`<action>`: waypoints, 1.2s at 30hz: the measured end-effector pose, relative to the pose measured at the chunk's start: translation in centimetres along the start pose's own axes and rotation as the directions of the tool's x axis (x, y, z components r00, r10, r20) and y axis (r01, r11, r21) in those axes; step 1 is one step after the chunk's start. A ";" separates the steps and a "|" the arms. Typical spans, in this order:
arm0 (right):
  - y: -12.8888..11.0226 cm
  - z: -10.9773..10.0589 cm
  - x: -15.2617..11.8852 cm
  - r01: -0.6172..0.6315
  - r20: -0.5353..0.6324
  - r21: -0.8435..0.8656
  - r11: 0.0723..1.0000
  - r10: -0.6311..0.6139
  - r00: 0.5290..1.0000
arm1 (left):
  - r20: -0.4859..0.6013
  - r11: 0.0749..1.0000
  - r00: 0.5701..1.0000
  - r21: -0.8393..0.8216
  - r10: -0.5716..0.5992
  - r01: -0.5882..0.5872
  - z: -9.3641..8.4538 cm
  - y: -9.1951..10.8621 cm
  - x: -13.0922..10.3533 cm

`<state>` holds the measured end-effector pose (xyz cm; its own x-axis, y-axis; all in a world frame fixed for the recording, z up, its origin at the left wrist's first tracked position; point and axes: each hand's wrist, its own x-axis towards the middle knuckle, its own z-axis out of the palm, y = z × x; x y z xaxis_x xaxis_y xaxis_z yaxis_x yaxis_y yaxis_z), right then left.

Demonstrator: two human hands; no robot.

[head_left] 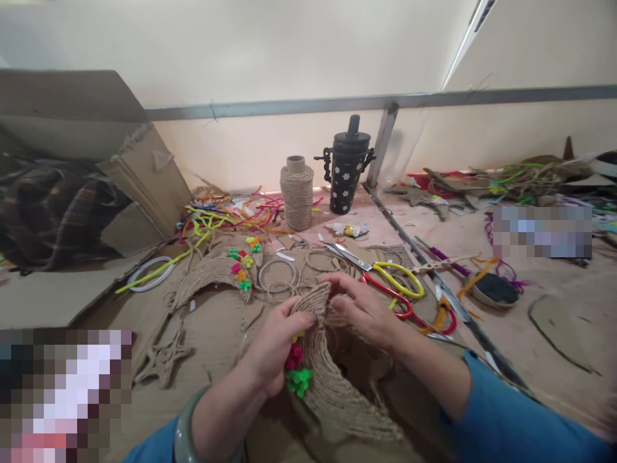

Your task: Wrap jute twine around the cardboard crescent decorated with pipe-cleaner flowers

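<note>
Well, the counter (511, 341) spreads over most of the frame, and at its upper left stands an open cardboard box (154, 177) with dark checked cloth (62, 206) inside. In the lower middle, above the counter, is the twine crescent (332, 386) I am working on, tilted so that one end points up and the other down to the right. My left hand (272, 344) grips its left edge, thumb pressed on top. My right hand (369, 315) is bent at the upper end, fingertips against it; I cannot tell whether they pinch. A second crescent (205, 278) lies left of centre. A black cup (344, 183) stands upright in the upper middle, with a twine spool (297, 199) upright just to its left. Scissors (355, 258) lie right of centre, near my right hand. A twine star (166, 357) lies lower left. Smallest are a glue bottle (343, 229) below the cup and bright flowers (299, 382) along my crescent's left edge.
</note>
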<state>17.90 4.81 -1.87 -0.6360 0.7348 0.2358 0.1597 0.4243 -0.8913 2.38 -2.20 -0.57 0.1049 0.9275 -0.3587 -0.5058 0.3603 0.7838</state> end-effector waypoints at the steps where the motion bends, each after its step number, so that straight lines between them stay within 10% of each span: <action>1: -0.1 0.0 0.0 -0.003 0.009 -0.013 1.000 0.003 1.000 | 0.000 1.000 1.000 0.004 0.009 -0.009 0.0 0.0 0.0; 36: -0.3 1.4 0.2 -0.183 0.110 0.241 0.953 0.161 0.981 | -0.042 0.992 0.994 0.073 0.104 -0.101 -0.2 -0.6 0.1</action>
<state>16.66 4.10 -2.04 -0.6811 0.7307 0.0456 0.0869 0.1425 -0.9860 2.48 -2.32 -1.16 0.0160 0.9550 -0.2960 -0.4501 0.2713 0.8508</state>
